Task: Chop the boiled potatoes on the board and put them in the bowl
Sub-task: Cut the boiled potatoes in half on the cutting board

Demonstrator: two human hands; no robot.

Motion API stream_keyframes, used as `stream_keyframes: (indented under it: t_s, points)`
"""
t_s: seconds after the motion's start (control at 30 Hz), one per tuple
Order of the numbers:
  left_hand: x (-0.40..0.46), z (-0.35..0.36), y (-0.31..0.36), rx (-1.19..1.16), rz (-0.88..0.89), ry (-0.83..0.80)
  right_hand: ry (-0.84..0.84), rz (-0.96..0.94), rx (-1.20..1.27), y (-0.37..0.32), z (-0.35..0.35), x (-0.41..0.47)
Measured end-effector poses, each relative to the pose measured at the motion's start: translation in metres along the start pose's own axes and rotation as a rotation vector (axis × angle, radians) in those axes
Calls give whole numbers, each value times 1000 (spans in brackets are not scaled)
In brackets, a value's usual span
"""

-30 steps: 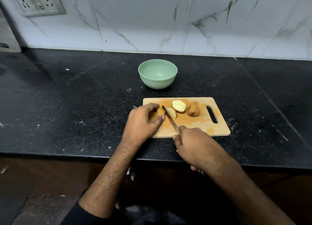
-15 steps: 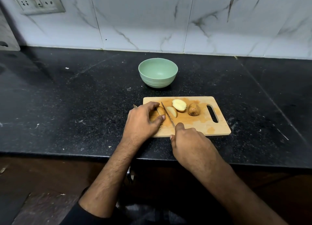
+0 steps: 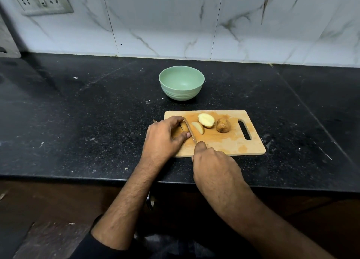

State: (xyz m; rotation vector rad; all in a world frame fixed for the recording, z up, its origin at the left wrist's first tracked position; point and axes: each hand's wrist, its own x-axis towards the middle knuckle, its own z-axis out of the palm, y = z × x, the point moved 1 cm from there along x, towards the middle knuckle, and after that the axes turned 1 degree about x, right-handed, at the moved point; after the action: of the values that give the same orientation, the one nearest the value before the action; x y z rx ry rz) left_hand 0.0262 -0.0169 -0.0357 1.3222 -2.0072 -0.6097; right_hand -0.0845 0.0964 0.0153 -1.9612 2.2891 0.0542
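On the rectangular wooden chopping board [image 3: 224, 144], the left hand [image 3: 165, 138] grips a brown-skinned potato piece [image 3: 182, 130]. The right hand [image 3: 212, 161] grips the slim knife [image 3: 190, 131], blade pointing to 11 o'clock. The pale green round bowl [image 3: 181, 85] stands at 12 o'clock on the black desk [image 3: 97, 122].

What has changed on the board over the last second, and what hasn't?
The right hand has pushed the knife forward along the potato piece that the left hand holds. The wedge, half potato, unpeeled potato, board and empty bowl stayed put.
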Motion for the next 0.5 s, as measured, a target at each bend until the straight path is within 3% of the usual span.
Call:
stream_keyframes:
  t_s: [0.27, 0.5]
  points:
    - [1, 0, -1, -29, -24, -3, 39, -12, 13, 11, -5, 2]
    - [-1, -2, 0, -27, -29, -5, 15, 11, 234, 28, -18, 6]
